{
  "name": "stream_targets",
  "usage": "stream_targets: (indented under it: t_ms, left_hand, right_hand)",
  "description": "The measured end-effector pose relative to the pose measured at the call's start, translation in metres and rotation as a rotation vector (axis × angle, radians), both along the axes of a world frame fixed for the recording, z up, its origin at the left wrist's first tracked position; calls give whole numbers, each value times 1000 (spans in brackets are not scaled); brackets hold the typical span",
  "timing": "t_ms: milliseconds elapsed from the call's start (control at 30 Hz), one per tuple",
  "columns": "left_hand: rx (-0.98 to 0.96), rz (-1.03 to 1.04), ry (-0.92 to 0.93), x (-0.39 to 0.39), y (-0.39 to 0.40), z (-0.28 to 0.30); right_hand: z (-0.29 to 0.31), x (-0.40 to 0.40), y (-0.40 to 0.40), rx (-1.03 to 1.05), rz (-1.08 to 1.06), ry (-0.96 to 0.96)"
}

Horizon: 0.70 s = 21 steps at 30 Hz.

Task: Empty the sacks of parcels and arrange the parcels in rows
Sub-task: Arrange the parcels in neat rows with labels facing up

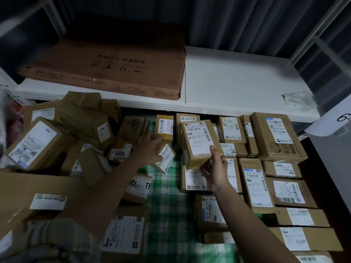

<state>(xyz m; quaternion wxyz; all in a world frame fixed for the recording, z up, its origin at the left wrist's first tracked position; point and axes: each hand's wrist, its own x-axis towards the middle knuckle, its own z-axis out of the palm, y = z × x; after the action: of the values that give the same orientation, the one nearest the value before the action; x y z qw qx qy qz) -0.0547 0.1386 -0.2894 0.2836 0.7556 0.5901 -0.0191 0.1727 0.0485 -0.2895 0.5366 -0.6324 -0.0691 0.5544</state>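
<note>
My right hand (215,168) grips a brown cardboard parcel (199,141) with a white shipping label, held tilted above the rows of parcels (271,171) that lie on the right. My left hand (150,149) grips a small brown parcel (166,154) at the edge of a loose heap of parcels (62,133) on the left. A green checked cloth (169,205) shows between the heap and the rows. No sack is clearly in view.
A white shelf board (237,82) runs across above the parcels, with a large flat brown carton (114,67) lying on its left half. A paper sign (334,122) hangs at the right. Corrugated metal wall stands behind.
</note>
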Motion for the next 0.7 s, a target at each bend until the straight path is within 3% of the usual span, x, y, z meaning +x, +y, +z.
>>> stream_targets:
  t_ms: [133,333,700]
  left_hand:
    - [-167,-69,-169,0,16,-4]
    - [-352,-135,-196,16,24,-15]
    - [-159,-111,-263,22,18,-21]
  right_hand:
    - [-3,9,4,13,-28,26]
    - [-7,21,7,10,-36,27]
    - [-12,17,17,26,-31,103]
